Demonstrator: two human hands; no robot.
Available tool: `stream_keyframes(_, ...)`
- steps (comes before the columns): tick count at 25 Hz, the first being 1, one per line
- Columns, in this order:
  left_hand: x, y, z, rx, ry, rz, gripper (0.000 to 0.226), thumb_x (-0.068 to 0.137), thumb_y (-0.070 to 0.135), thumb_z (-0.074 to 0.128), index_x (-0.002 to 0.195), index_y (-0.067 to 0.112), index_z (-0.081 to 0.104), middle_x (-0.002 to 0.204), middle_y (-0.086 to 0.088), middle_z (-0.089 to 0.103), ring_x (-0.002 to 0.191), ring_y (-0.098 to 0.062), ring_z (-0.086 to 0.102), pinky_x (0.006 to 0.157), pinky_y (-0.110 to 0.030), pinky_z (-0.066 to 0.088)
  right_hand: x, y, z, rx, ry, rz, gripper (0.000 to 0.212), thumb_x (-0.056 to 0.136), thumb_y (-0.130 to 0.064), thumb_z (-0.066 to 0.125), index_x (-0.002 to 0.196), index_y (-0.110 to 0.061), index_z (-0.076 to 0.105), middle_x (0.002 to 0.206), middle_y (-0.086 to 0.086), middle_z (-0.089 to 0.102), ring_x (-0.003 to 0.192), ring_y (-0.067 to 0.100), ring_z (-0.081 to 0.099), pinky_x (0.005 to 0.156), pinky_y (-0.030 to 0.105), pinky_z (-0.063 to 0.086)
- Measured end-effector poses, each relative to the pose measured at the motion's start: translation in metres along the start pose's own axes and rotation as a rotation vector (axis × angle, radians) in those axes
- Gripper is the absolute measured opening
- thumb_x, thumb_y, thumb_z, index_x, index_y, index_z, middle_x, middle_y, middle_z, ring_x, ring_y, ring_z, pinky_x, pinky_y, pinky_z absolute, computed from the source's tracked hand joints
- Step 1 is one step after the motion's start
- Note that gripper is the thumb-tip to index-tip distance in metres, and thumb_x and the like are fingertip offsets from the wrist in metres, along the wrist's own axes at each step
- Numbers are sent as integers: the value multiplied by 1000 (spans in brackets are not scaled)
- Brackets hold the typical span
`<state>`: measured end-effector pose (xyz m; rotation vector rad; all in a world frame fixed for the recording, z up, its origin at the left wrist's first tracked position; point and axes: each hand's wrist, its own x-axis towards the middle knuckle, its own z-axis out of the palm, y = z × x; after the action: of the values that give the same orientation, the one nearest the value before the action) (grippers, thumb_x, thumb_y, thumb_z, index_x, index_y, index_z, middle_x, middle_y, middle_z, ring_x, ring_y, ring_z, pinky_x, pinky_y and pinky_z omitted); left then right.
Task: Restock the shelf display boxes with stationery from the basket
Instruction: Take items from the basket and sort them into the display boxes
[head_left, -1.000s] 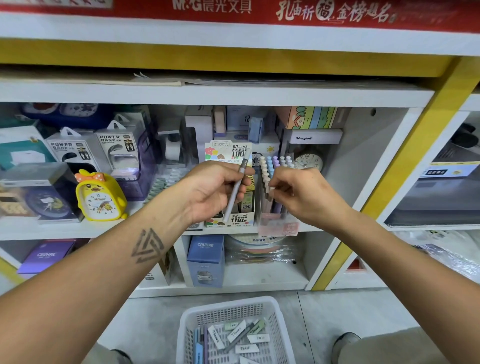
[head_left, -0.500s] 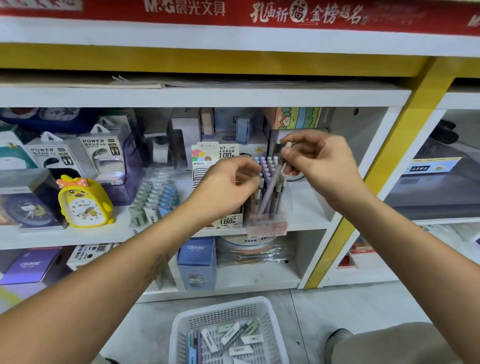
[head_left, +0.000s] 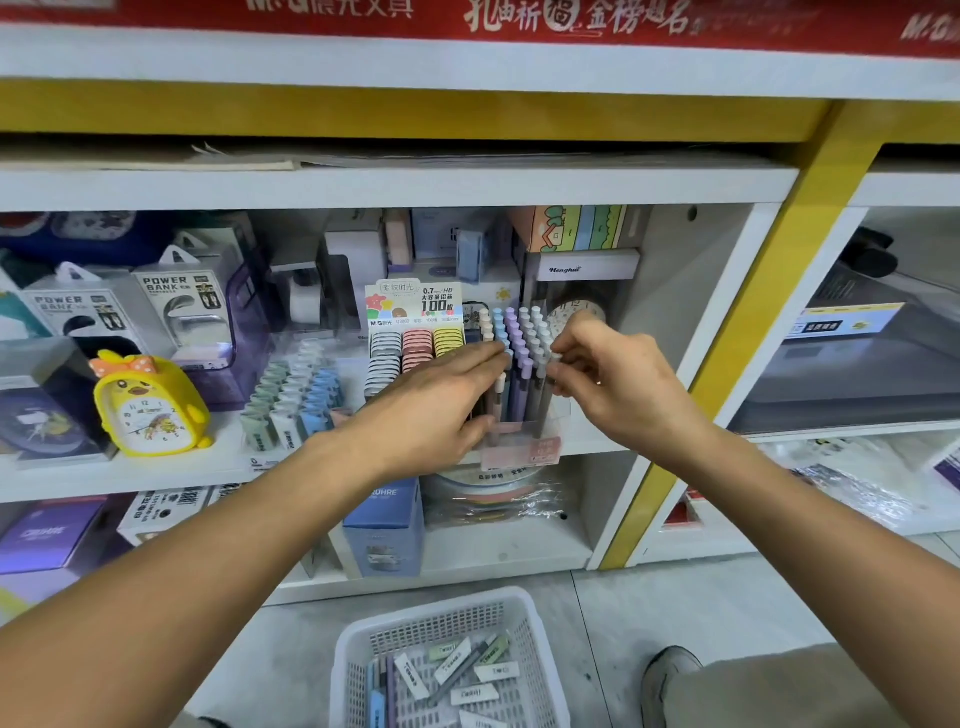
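Right now both hands are at the clear display box (head_left: 519, 415) of pastel pens that stands on the middle shelf (head_left: 208, 467), just right of the pencil-lead display (head_left: 415, 332). The right hand (head_left: 618, 384) is closed in a pinch, thumb and fingers gripping the top of a grey pen (head_left: 543, 387) that stands upright in the front right of the box among the other pens. The left hand (head_left: 441, 395) lies against the box's left front, fingers stretched flat and together across the pen tops, thumb down against the box's front wall; it is open rather than gripping, and whether it actually presses the pens I cannot tell. On the floor below, the white basket (head_left: 535, 654) holds several small labelled lead cases and a few pens, lying loose. To the left on the same shelf stand a yellow duck alarm clock (head_left: 150, 410) and rows of erasers (head_left: 296, 395).
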<state>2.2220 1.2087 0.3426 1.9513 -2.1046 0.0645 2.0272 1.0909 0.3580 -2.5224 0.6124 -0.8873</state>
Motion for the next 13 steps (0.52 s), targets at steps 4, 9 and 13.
stream_keyframes(4, -1, 2, 1, 0, -22, -1, 71, 98, 34, 52, 157, 17, 17, 165, 2, 10, 151, -12, 9, 121, -23, 7, 1, 1, -1, 23, -8, -20, 11, 94, -8, 68, 95, -8, 57, 80, 4, 71, 75, 13, 72, 73, 40, 60)
stream_keyframes(9, -1, 2, 2, 14, -12, -4, 71, 97, 34, 52, 157, 17, 18, 165, 1, 12, 151, -14, 11, 122, -27, 11, 0, -3, 1, -12, -30, -94, 11, 94, -7, 67, 93, -4, 57, 78, 7, 70, 75, 23, 70, 70, 45, 57)
stream_keyframes(13, 0, 1, 3, 21, -11, -10, 70, 97, 33, 51, 157, 16, 19, 165, 0, 14, 151, -14, 12, 122, -27, 12, -1, -7, 1, 24, -69, -139, 10, 93, -4, 67, 90, -5, 57, 75, 6, 68, 74, 19, 70, 68, 42, 56)
